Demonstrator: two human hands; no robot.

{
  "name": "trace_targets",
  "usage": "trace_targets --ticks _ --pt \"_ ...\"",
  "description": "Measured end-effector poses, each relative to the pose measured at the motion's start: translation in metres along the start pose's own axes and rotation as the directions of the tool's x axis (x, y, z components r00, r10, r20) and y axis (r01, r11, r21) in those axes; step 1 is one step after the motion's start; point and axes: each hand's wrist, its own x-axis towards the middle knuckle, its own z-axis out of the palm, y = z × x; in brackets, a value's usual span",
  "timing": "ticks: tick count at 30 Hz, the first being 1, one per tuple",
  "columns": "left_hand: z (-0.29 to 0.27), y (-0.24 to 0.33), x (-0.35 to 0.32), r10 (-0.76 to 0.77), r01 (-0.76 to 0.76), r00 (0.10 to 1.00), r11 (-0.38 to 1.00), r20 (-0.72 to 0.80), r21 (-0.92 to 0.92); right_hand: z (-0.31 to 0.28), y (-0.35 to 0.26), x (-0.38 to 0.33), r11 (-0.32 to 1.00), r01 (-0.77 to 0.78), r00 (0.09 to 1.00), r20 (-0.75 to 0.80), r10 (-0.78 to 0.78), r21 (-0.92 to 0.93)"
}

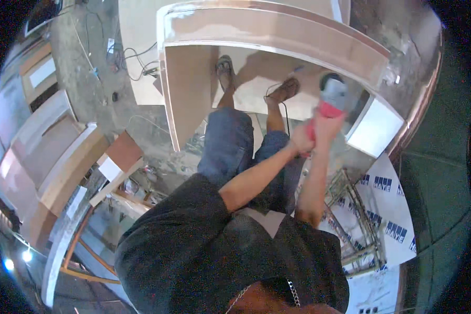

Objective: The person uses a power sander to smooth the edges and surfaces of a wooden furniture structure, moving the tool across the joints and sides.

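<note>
A red and grey angle grinder (332, 98) is in my hands, right of my legs. My right hand (328, 125) wraps around its red body just behind the grey head. Closed on the rear part of the tool, my left hand (302, 139) sits a little lower and to the left. The dark round disc (330, 79) points away from me, close to the inner edge of a curved wooden panel (277, 26). Whether disc and wood touch, I cannot tell. A flat side panel (187, 89) joins the curved piece at its left end.
My sandalled feet stand on a pale board (256, 94) inside the curve. A dark cord (287, 118) hangs near my right leg. Black cables (136, 60) lie on the floor at left. A white box (377, 127) and a metal frame (353, 209) stand at right; wooden pieces (73, 172) fill the left.
</note>
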Motion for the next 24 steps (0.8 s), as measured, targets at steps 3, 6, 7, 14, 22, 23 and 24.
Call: trace_targets --ticks 3,6,7,14,22,23,24 --pt "-0.091 -0.039 -0.02 -0.037 0.007 0.971 0.992 -0.237 -0.127 0.062 -0.088 -0.055 0.98 -0.172 0.93 0.345 0.128 0.102" --pt "-0.189 -0.077 -0.029 -0.213 0.179 0.908 0.976 -0.362 -0.125 0.123 -0.177 -0.104 0.988 0.008 0.859 0.505 -0.085 0.153" --pt "-0.22 -0.087 -0.029 -0.097 0.055 0.902 0.992 -0.421 -0.11 0.143 -0.205 -0.115 0.989 -0.046 0.761 0.647 -0.055 0.138" --pt "-0.359 -0.119 -0.022 -0.15 0.032 0.868 0.968 -0.474 -0.249 0.243 -0.31 -0.177 0.989 0.117 0.773 0.616 -0.15 0.094" --pt "-0.352 -0.121 -0.014 -0.263 0.162 0.929 0.921 -0.259 -0.353 0.239 -0.3 -0.172 1.0 0.016 0.882 0.47 -0.017 0.006" --pt "-0.346 -0.116 -0.014 -0.181 0.059 0.935 0.927 -0.306 -0.371 0.232 -0.296 -0.169 0.999 -0.038 0.887 0.46 0.034 -0.001" --pt "-0.342 -0.111 -0.013 -0.156 0.053 0.942 0.944 -0.296 -0.327 0.227 -0.292 -0.165 0.999 -0.041 0.904 0.424 0.051 -0.033"
